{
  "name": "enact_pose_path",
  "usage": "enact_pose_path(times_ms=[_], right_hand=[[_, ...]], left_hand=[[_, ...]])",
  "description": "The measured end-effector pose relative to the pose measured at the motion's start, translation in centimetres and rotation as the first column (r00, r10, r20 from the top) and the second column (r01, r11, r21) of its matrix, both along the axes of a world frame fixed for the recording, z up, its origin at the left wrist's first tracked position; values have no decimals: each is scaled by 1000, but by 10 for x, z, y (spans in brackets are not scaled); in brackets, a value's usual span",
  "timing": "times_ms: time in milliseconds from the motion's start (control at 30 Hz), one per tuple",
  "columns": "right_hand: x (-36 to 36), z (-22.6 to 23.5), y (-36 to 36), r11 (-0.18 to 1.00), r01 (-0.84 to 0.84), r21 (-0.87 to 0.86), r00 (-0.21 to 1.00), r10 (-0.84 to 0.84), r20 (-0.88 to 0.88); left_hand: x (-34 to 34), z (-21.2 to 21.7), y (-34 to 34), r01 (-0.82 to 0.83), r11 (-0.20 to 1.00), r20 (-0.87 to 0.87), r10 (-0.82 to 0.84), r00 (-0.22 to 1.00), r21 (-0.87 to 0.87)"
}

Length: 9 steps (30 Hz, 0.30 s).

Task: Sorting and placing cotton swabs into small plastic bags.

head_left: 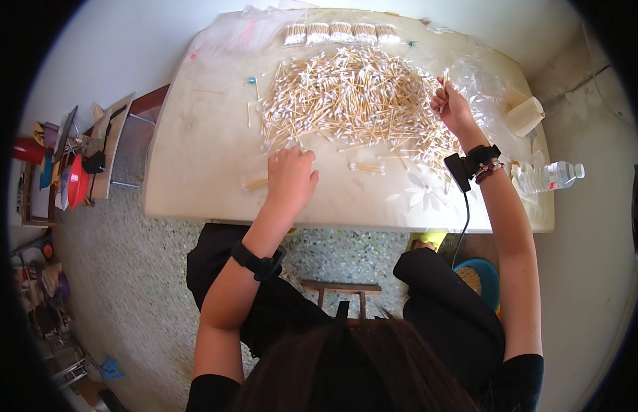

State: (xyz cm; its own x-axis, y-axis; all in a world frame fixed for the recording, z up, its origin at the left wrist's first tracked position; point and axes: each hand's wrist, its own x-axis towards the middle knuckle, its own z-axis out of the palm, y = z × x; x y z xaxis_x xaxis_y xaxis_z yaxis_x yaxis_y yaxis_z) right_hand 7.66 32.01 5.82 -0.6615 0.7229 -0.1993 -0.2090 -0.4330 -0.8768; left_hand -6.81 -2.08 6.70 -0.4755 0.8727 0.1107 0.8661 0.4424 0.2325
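Up on the table (195, 137) lay a big pile (353, 96) of cotton swabs, spread wide across the middle. The right hand (453, 106) was at the pile's right edge, closed around a few swabs (444, 77) that stood up from its fingers. The left hand (290, 177) lay palm down with fingers curled, holding nothing, just below the pile's near left edge. So the pile lay up and to the left of the right hand, and just ahead of the left hand. A small bunch (366, 167) lay between the hands, nearer the left one, its sticks pointing left to right.
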Motion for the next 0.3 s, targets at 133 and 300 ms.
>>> enact_pose_path(times_ms=[133, 300], right_hand=[[3, 3, -4, 998, -69, 17, 993, 67, 100], [-3, 1, -32, 930, -206, 306, 940, 101, 326]], left_hand=[[2, -4, 2, 21, 999, 11, -21, 1000, 39], [4, -5, 9, 66, 982, 31, -73, 997, 178]])
